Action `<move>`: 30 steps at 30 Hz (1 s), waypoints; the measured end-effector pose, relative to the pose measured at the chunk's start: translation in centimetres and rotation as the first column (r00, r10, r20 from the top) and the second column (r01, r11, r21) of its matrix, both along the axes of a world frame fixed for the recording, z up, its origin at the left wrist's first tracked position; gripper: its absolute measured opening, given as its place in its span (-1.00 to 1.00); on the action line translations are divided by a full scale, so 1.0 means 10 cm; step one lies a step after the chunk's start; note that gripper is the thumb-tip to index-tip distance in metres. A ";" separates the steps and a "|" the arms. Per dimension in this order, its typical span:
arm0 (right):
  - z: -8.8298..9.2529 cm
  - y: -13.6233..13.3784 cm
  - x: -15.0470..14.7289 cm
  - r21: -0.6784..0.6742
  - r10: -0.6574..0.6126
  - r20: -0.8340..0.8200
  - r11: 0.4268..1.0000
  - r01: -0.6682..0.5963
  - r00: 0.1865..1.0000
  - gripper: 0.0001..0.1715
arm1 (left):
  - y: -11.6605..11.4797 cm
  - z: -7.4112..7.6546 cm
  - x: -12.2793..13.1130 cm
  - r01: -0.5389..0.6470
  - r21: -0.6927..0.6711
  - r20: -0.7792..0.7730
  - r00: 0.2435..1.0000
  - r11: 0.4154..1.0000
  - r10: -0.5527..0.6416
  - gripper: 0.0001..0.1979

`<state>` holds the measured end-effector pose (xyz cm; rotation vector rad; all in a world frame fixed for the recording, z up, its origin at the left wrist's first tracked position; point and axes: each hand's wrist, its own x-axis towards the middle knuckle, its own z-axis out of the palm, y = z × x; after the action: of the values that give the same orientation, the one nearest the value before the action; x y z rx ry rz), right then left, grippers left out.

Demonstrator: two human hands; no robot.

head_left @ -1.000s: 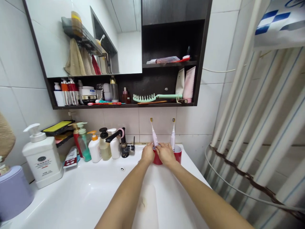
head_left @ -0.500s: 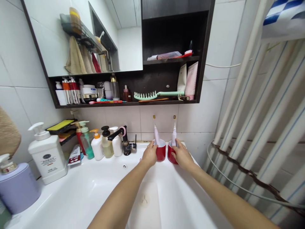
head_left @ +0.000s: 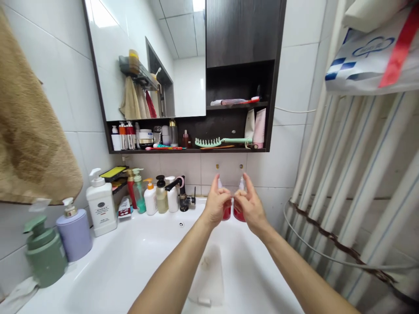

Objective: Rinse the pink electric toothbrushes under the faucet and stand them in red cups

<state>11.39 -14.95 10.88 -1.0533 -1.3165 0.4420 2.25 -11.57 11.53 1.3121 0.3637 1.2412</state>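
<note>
Two red cups stand side by side at the sink's back right corner. The left cup and the right cup are mostly hidden behind my hands. A pale toothbrush handle shows above the right cup; another peeks out by the left. My left hand is in front of the left cup, one digit pointing up and its other fingers curled inward. Mirroring it, my right hand has one digit raised and the rest curled. The curled fingers meet between the cups, with nothing visible in them.
The white sink spreads below my arms, a black faucet at its back. Pump bottles line the left rim. Overhead hangs a dark cabinet with a green hairbrush. White pipes run along the right.
Both hands have come off the cups and moved together in front of them, fingers curling and one digit raised on each. The view has shifted, showing more of the left side and upper cabinet.
</note>
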 end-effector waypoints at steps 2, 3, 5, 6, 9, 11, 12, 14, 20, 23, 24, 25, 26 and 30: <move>0.17 -0.20 -0.15 0.075 0.188 -0.177 0.981 -0.177 0.966 -0.27 | -0.23 0.13 -0.05 0.112 0.006 0.110 0.988 0.994 -0.112 -0.25; 0.22 -0.28 -0.20 0.097 0.260 -0.232 0.965 -0.244 0.937 -0.26 | -0.32 0.17 -0.08 0.141 0.011 0.136 0.981 0.990 -0.141 -0.24; 0.28 -0.42 -0.28 0.114 0.345 -0.305 0.938 -0.326 0.888 -0.25 | -0.44 0.20 -0.15 0.168 0.021 0.160 0.973 0.986 -0.169 -0.23; 0.28 -0.47 -0.31 0.118 0.373 -0.335 0.928 -0.354 0.865 -0.26 | -0.48 0.20 -0.19 0.175 0.026 0.163 0.971 0.984 -0.177 -0.23; 0.27 -0.53 -0.35 0.089 0.372 -0.477 0.922 -0.377 0.797 -0.54 | -0.56 0.19 -0.27 0.138 -0.012 0.198 0.971 0.990 -0.133 -0.36; 0.24 -0.52 -0.38 0.031 0.325 -0.550 0.928 -0.371 0.769 -0.71 | -0.58 0.17 -0.31 0.107 -0.116 0.201 0.976 0.987 -0.082 -0.64; 0.22 -0.51 -0.39 -0.006 0.303 -0.562 0.929 -0.370 0.770 -0.60 | -0.59 0.16 -0.33 0.114 -0.181 0.176 0.981 0.977 -0.082 -0.69; 0.17 -0.48 -0.42 -0.075 0.275 -0.538 0.926 -0.371 0.797 -0.47 | -0.60 0.12 -0.36 0.160 -0.288 0.089 0.986 0.944 -0.140 -0.52; -0.05 -0.40 -0.47 -0.260 0.158 -0.346 0.931 -0.256 0.925 -0.43 | -0.55 -0.01 -0.38 0.180 -0.387 -0.032 0.978 0.904 -0.208 -0.40; -0.18 -0.24 -0.34 -0.334 0.029 -0.167 0.939 -0.084 0.985 -0.45 | -0.48 -0.21 -0.35 0.082 -0.422 -0.074 0.990 0.903 -0.124 -0.40; -0.23 -0.16 -0.26 -0.350 -0.033 -0.094 0.937 -0.002 0.995 -0.47 | -0.44 -0.32 -0.34 0.030 -0.440 -0.099 0.992 0.897 -0.082 -0.41; -0.27 -0.06 -0.16 -0.358 -0.104 -0.018 0.929 0.091 0.994 -0.52 | -0.40 -0.46 -0.34 -0.031 -0.462 -0.135 0.990 0.886 -0.035 -0.41; -0.32 0.04 -0.05 -0.355 -0.185 0.058 0.915 0.193 0.981 -0.58 | -0.36 -0.62 -0.36 -0.090 -0.484 -0.175 0.984 0.870 0.004 -0.42; -0.47 0.48 0.38 -0.346 -0.415 0.329 0.783 0.517 0.848 -0.72 | -0.14 -1.24 -0.47 -0.257 -0.487 -0.334 0.938 0.835 0.094 -0.45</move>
<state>15.21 -10.14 6.22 -1.8003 -1.1218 0.2239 -2.50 -12.96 -0.89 0.9931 0.9939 0.9884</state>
